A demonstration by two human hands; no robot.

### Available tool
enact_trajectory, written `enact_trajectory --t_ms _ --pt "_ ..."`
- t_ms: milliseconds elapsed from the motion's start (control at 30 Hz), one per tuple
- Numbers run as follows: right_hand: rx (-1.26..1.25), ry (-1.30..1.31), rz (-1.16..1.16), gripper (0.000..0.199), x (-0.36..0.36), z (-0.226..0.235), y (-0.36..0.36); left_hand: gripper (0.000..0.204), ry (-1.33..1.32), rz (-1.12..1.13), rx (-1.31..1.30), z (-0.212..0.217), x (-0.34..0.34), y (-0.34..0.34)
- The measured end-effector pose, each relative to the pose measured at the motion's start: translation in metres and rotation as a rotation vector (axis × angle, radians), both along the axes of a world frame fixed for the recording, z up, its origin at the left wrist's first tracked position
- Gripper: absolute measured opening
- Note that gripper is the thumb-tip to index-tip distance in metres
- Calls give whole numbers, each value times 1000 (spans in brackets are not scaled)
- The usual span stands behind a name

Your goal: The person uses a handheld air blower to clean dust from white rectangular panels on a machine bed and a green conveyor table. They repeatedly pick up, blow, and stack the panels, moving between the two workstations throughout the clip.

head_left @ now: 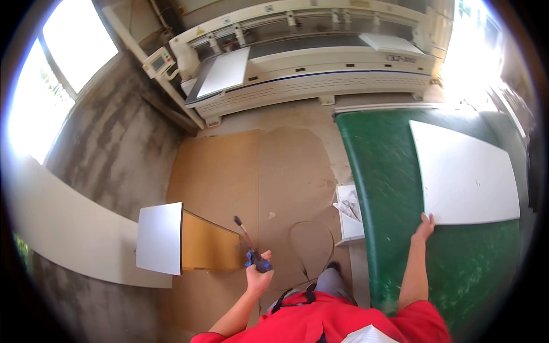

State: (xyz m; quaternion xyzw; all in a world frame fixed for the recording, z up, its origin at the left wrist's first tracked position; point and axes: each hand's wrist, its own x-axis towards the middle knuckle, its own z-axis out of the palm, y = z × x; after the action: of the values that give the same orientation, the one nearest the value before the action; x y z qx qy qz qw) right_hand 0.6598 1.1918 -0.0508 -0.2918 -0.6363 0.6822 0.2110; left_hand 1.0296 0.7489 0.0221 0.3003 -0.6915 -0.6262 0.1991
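Note:
My left hand grips a small air blow gun with a thin nozzle that points up and to the left; a thin hose loops on the floor behind it. My right hand rests on the near left corner of a white rectangular panel. The panel lies flat on a green-topped table on my right.
A large white woodworking machine with a white panel on its bed stands ahead. Brown boards cover the floor. A small white-faced cabinet box stands at my left, next to a long white panel. A small white tray adjoins the table.

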Motion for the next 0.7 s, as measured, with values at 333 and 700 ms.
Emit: enact_trajectory --t_ms 333,700 --pt "-272 68 -191 44 -128 -37 162 32 80 -541 -60 -32 -276 -22" --pt "129 84 860 58 -290 154 -242 20 -211 -900 199 66 -530 -78"
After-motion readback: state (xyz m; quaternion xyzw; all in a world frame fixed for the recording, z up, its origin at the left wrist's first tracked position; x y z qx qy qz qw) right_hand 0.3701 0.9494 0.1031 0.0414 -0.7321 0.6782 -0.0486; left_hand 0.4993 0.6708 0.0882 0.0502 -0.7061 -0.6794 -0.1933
